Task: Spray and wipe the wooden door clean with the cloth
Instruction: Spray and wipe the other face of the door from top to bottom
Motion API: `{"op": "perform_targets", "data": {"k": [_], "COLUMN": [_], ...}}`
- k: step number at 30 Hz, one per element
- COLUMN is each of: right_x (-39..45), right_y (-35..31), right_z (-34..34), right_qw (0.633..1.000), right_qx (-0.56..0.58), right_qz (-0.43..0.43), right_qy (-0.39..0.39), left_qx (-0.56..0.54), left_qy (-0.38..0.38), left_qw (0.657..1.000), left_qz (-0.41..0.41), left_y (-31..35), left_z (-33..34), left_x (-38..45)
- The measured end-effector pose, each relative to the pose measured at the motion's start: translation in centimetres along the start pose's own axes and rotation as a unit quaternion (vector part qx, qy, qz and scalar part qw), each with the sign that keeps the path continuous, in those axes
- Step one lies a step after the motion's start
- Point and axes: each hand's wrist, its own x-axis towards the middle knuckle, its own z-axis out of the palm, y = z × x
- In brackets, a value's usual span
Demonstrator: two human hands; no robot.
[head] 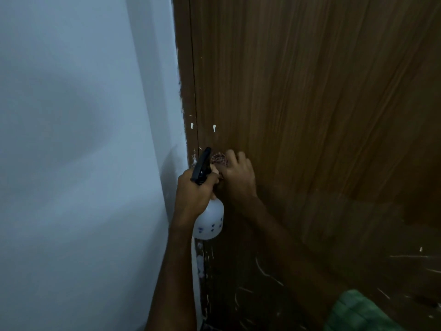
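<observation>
While the cloth (219,160) is pressed to the wooden door (310,115) near its left edge by the right hand (236,177), with paint drips just above, the spray bottle (208,218) is gripped upright by the adjacent left hand (194,192).

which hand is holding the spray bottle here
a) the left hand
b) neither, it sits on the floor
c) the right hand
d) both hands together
a) the left hand grips the neck of the spray bottle just below its black trigger head, while the right hand presses the cloth against the wooden door.
</observation>
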Motion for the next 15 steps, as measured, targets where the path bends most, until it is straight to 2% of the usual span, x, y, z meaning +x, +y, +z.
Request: {"op": "perform_targets", "data": {"k": [3, 5, 7, 11, 13, 15], "right_x": [2.4, 5.1, 7.0, 5.2, 3.5, 3.5], "right_y": [-0.6, -1.0, -1.8, -2.8, -2.2, -1.7], "right_z": [-1.6, -3.2, -3.1, -0.2, 0.5, -0.2], "right_qw": [0.996, 0.991, 0.994, 0.995, 0.995, 0.998], "right_qx": [0.011, 0.022, 0.003, -0.039, -0.033, -0.013], "right_qz": [0.072, 0.081, 0.041, -0.089, -0.091, -0.025], "right_qy": [0.061, 0.106, 0.096, -0.012, -0.001, 0.052], "left_qx": [-0.023, -0.012, 0.002, 0.002, 0.0, -0.01], "left_qy": [0.015, 0.018, 0.015, 0.015, 0.011, 0.019], "left_qw": [1.0, 1.0, 1.0, 1.0, 1.0, 1.0], "left_qz": [0.0, 0.001, 0.0, -0.005, -0.005, -0.007], "left_y": [0.2, 0.2, 0.1, -0.2, -0.3, -0.3], "left_z": [-1.2, -1.5, -1.7, -1.7, -1.9, -2.1], "left_x": [0.3, 0.4, 0.6, 0.9, 0.9, 1.0]}}
